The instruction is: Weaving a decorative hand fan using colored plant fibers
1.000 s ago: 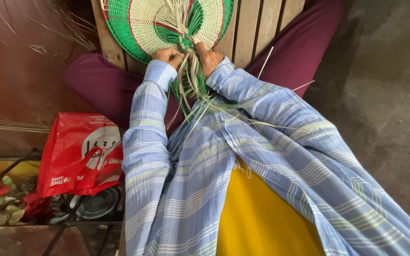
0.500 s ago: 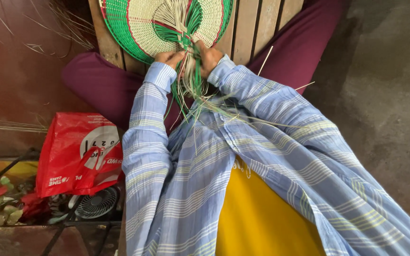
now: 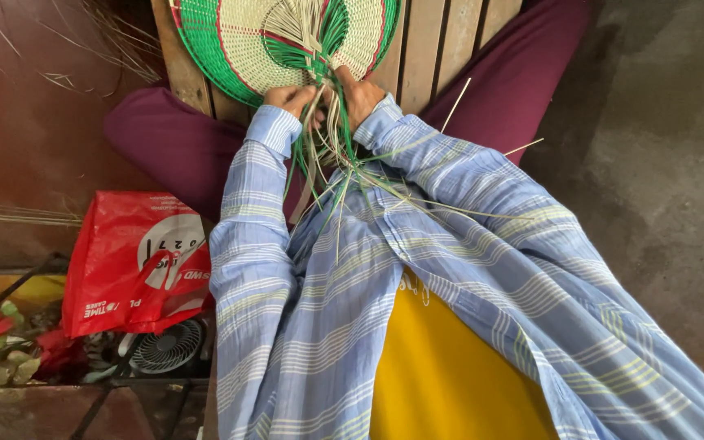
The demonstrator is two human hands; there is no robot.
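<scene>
Where the loose ends gather at the base of the woven fan (image 3: 279,37), both hands are pinched shut on them: the left hand (image 3: 289,99) closes its fingers around a bunch of pale and green strands (image 3: 327,143) on one side, and the right hand (image 3: 358,94) clamps the neighbouring bunch, the two hands close together with only the strands between them. The fan itself lies flat on a slatted wooden board (image 3: 433,41) across the person's lap, its rounded body cream with green and red bands, reaching out of view at the top. From the grip the unworked strands trail back over the striped blue sleeves, springing apart in all directions. The piece looks light and thin, the woven part fairly stiff but likely to crease if bent hard, while the free strands seem springy, smooth and apt to slip or snap at a sharp fold; the neck where they converge looks the firmest place to hold, with the rim best left alone. Further out, a red plastic bag (image 3: 136,261) sits beside the left knee, with a small white fan (image 3: 166,349) just below it.
</scene>
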